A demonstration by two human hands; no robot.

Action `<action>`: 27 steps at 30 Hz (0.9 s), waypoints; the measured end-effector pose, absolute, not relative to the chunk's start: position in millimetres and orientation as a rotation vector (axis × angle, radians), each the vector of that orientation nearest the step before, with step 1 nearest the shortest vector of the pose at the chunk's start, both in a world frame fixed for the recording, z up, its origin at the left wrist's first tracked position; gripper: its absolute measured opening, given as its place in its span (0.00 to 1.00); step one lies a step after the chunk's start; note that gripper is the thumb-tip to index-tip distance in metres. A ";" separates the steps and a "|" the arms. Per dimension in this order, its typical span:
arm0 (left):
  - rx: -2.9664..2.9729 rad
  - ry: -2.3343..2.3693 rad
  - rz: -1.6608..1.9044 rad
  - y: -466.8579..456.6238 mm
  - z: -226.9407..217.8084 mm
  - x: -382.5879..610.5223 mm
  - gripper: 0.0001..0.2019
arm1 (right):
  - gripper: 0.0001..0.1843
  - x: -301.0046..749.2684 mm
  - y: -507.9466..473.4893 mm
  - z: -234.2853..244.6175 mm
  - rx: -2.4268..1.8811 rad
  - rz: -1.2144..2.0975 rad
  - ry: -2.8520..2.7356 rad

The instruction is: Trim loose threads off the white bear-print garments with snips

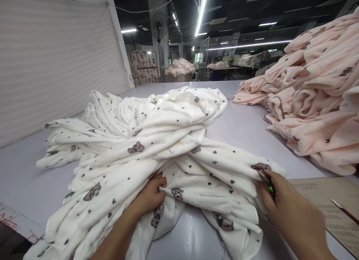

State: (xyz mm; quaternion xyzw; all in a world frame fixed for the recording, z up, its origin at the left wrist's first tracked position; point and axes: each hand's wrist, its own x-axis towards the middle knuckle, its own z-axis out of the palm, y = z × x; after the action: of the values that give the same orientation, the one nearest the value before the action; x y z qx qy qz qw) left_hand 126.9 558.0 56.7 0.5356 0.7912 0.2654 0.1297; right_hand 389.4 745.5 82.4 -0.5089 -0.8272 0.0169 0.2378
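A large heap of white plush fabric [168, 121], printed with brown bears and small dark marks, lies bunched across the middle of the table. My left hand [153, 194] is closed on a fold of it near the centre front. At the right end of the fabric is my right hand [283, 204], its fingers wrapped round a small dark cutting tool with a green spot, which looks like thread snips [268, 184]. The blades point up and left against the cloth by a printed bear. My palm hides the rest of the tool.
Pink printed fabric [316, 91] is piled high at the right. A cardboard sheet [322, 192] with a pen [344, 211] on it lies at the right front. A pale cloth screen [56, 58] borders the table [230, 121] on the left. More fabric stacks stand farther back.
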 end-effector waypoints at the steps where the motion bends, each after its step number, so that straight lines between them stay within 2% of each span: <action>1: 1.530 2.329 0.767 555.6 56.4 129.1 0.09 | 0.18 388.6 745.1 77.9 -1.418 0.057 -2.314; 5: 1.478 2.488 0.775 559.7 60.6 165.6 0.13 | 0.17 386.5 740.0 60.4 -1.442 0.172 -2.392; 9: 1.820 2.193 0.857 586.4 58.3 218.3 0.22 | 0.17 385.6 738.7 57.3 -1.425 0.245 -2.383; 11: 1.850 2.085 0.912 604.0 53.1 231.7 0.20 | 0.17 387.1 738.9 57.9 -1.409 0.258 -2.369; 14: 1.756 2.078 1.003 614.1 50.7 228.8 0.10 | 0.19 392.4 738.6 56.5 -1.379 0.279 -2.334; 16: 1.729 2.033 1.079 599.6 54.3 216.4 0.07 | 0.18 396.1 738.0 53.6 -1.357 0.311 -2.304; 20: 1.616 1.836 1.161 533.4 63.8 185.9 0.09 | 0.19 398.7 737.2 45.5 -1.322 0.408 -2.265; 23: 1.593 1.940 1.043 491.1 68.4 172.9 0.20 | 0.20 399.2 737.6 40.6 -1.308 0.520 -2.259; 24: 1.589 2.025 1.037 483.7 69.1 172.3 0.21 | 0.21 399.9 737.0 40.2 -1.298 0.559 -2.254; 27: 1.561 2.176 1.110 483.7 65.7 181.6 0.14 | 0.24 404.0 730.1 45.4 -1.260 0.636 -2.217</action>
State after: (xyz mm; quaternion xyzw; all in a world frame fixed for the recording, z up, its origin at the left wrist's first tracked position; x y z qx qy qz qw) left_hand 181.6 483.7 65.7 0.5345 0.7452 0.3800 0.1209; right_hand 404.0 730.1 45.4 -0.4636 -0.8159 0.2342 0.2539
